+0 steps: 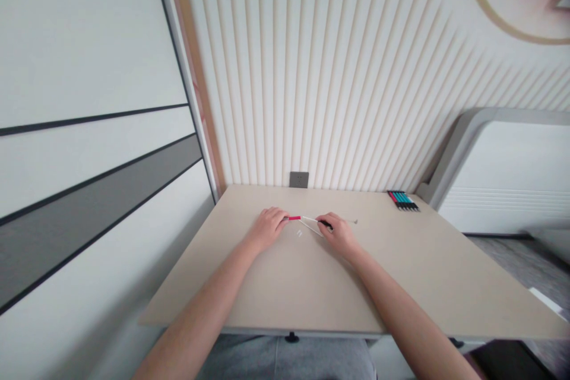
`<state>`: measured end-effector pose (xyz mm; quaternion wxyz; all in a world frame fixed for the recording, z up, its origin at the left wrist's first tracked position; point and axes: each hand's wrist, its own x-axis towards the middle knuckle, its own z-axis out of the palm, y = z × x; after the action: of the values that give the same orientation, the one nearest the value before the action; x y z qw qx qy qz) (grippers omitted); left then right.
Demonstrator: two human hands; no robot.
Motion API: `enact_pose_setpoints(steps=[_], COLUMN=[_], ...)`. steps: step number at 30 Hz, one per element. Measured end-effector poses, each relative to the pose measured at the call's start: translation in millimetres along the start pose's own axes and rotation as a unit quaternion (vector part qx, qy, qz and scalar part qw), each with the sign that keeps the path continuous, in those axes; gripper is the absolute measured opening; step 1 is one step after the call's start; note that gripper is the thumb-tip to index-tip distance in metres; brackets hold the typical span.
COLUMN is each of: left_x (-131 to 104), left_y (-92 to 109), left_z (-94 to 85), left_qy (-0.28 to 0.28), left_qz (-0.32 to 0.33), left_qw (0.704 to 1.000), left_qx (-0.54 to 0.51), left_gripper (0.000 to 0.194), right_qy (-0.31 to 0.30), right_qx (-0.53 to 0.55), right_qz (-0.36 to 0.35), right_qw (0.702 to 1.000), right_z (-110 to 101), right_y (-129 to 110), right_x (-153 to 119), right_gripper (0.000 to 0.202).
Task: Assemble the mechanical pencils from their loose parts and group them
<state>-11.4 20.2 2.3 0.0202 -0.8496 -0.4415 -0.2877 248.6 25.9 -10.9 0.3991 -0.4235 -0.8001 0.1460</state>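
My left hand (271,225) is closed around a red pen barrel (294,218), whose red end sticks out to the right. Opposite it, my right hand (337,230) grips a black pen part (326,224) with a thin white refill (310,219) extending left from it. The refill's tip is close to the red barrel; whether they touch I cannot tell. Below, a second thin white stick (310,228) slants across the tabletop toward my right hand. Two tiny white pieces (299,233) lie between my hands. Past my right fingers is a small greyish piece (355,222).
A row of several pens (403,200), mostly teal and black with a red one, lies at the back right of the beige table (303,291). Behind the table, a dark socket (299,179) sits on the ribbed wall. White panels border the left side.
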Motion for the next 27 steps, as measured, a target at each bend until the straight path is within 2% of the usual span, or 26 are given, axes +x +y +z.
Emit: enact_pose_setpoints(steps=[7,12,16,19,23,27], left_x=[0,-2,-3,-4,-5,-5], left_y=[-1,-2,-6,-9,-11,-11], left_z=[1.0,1.9,5.2,8.0,9.8,9.8], left_qy=[0.002,-0.016,-0.023,-0.033,-0.055,-0.067], left_qz=[-0.001,-0.001,-0.014,-0.018,-0.019,-0.020], left_qw=[1.000,1.000,0.999,0.999,0.998,0.997], left_qx=[-0.002,0.007,0.022,0.025,0.029,0.034], left_gripper=[0.013,0.013,0.016,0.019,0.022,0.022], right_qy=[-0.005,0.009,0.059,0.105,0.147,0.163], right_qx=[-0.003,0.003,0.062,0.201,0.363,0.481], right_qz=[-0.001,0.014,0.082,0.144,0.175,0.193], right_qw=[1.000,1.000,0.993,0.963,0.903,0.839], right_z=[2,1,5,6,2,-3], right_y=[-1,1,9,15,19,20], right_x=[-1,-1,1,4,8,9], right_gripper=[0.021,0.023,0.029,0.039,0.048,0.042])
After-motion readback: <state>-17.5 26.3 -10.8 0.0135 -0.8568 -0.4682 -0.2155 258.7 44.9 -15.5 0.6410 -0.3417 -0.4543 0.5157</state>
